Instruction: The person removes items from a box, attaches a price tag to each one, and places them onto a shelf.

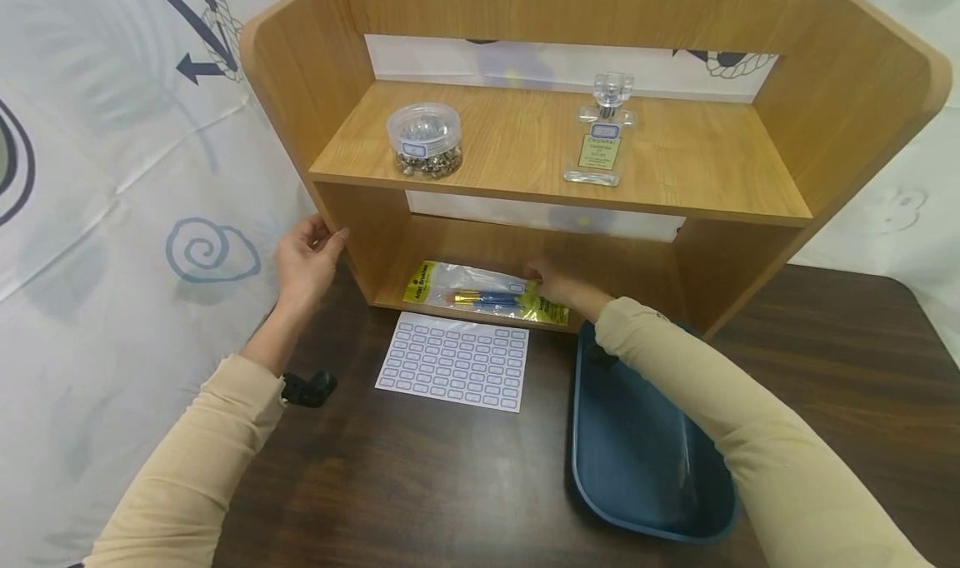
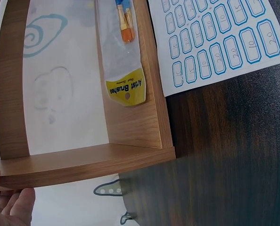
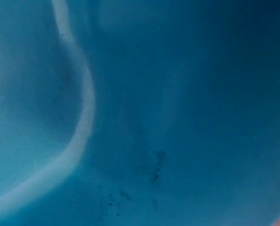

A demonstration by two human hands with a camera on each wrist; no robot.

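Observation:
My left hand [image 1: 306,260] holds the front edge of the wooden shelf's left side panel [image 2: 88,165], thumb on one face and fingers on the other. A clear packet of artist brushes [image 1: 480,295] with yellow ends lies along the lower shelf board. At the right end of that packet, my right hand [image 1: 558,287] pinches its back edge with curled fingers, which look slightly blurred. The right forearm passes over a dark blue tray [image 1: 637,443]; the tray's blue surface [image 3: 144,113] fills the right wrist view.
On the upper board stand a round clear jar of small metal pieces [image 1: 425,141] and a glass perfume bottle [image 1: 600,139]. A sheet of numbered labels [image 1: 453,360] lies on the dark wood table [image 1: 420,485] before the shelf. A printed cloth [image 1: 135,176] hangs behind.

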